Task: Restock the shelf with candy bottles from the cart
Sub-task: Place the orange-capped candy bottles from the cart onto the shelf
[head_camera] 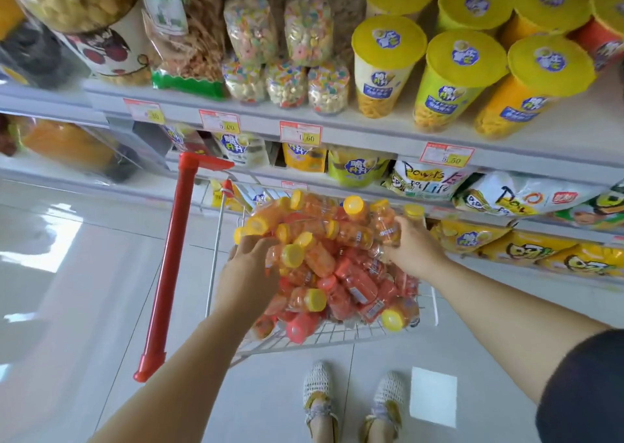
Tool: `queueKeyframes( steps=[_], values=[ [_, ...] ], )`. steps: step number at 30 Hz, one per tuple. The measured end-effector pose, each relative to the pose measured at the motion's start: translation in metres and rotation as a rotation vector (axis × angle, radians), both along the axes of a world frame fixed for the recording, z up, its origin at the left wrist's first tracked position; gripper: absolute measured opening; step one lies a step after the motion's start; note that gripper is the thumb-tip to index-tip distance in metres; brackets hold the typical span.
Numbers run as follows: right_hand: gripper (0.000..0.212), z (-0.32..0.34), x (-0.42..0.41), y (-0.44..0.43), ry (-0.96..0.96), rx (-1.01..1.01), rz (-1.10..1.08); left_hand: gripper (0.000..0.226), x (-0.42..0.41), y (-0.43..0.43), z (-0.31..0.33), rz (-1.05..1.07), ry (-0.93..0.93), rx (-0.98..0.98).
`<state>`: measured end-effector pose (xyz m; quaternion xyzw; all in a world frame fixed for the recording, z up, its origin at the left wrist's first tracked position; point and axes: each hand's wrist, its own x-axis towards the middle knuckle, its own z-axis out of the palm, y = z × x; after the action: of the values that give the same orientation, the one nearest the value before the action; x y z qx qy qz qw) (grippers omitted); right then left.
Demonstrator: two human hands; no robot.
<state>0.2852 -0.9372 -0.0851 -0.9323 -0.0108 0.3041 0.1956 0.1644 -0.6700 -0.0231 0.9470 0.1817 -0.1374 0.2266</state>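
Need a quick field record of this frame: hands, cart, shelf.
left hand: on the candy bottles, grip unclear
right hand: grips a yellow-capped bottle at the pile's far right
wire cart: heaped with bottles; red handle to its left
shelf: yellow-lidded snack tubs above the cart; no candy bottles visible on it

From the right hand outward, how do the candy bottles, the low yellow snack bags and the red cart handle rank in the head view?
1. Candy bottles: right hand grips one in the cart.
2. Yellow snack bags: just right, low down.
3. Red cart handle: far left.
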Motion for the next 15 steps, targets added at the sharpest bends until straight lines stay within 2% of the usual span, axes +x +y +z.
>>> queueKeyframes(
  steps=[3,7,13,15],
  values=[
    [0.078,-0.024,0.003,0.005,0.020,0.017,-0.102,0.058,0.007,0.004,-0.018,-0.130,0.084,0.055],
    [0.069,-0.030,0.000,0.008,-0.079,0.016,-0.200,0.071,0.013,-0.002,-0.039,-0.245,0.180,0.160],
    [0.050,-0.034,0.002,0.009,-0.142,0.017,-0.276,0.078,0.014,-0.005,-0.049,-0.253,0.107,0.314],
    [0.043,-0.036,0.004,0.009,-0.156,0.014,-0.307,0.072,0.015,-0.004,-0.046,-0.273,0.089,0.330]
  ],
)
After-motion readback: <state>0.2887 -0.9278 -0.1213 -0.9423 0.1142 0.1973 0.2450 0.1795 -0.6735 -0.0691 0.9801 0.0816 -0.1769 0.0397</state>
